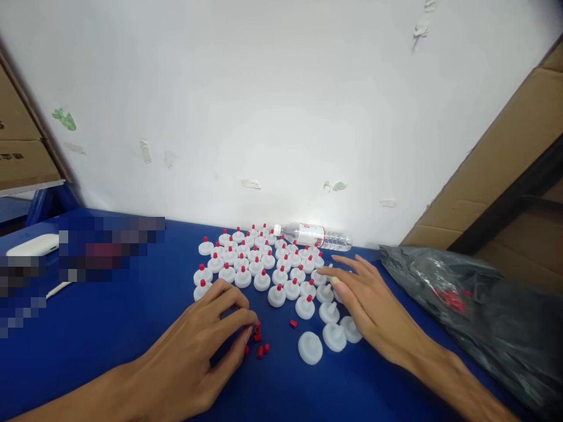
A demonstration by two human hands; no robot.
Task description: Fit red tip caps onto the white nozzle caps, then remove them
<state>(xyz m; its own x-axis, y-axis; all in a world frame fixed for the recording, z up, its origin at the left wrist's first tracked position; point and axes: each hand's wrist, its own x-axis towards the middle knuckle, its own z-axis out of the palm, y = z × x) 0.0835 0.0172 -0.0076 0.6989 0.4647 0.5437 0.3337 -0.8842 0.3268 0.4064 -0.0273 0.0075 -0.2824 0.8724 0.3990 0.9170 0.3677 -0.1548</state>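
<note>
My left hand is low over the blue table, thumb and index finger pinched together at a small pile of red caps. A red cap seems to be at the fingertips, partly hidden. My right hand reaches over the right side of a cluster of white round lids with nozzles, its fingers stretched out and apart. Its thumb and index finger are near a lid's nozzle. Many lids wear red caps; several by my right hand, such as a bare lid, have none. One loose red cap lies between my hands.
A clear plastic bottle lies on its side against the white wall. To the right is a dark plastic bag with red pieces inside. Cardboard stands beyond it. A white object rests at the left.
</note>
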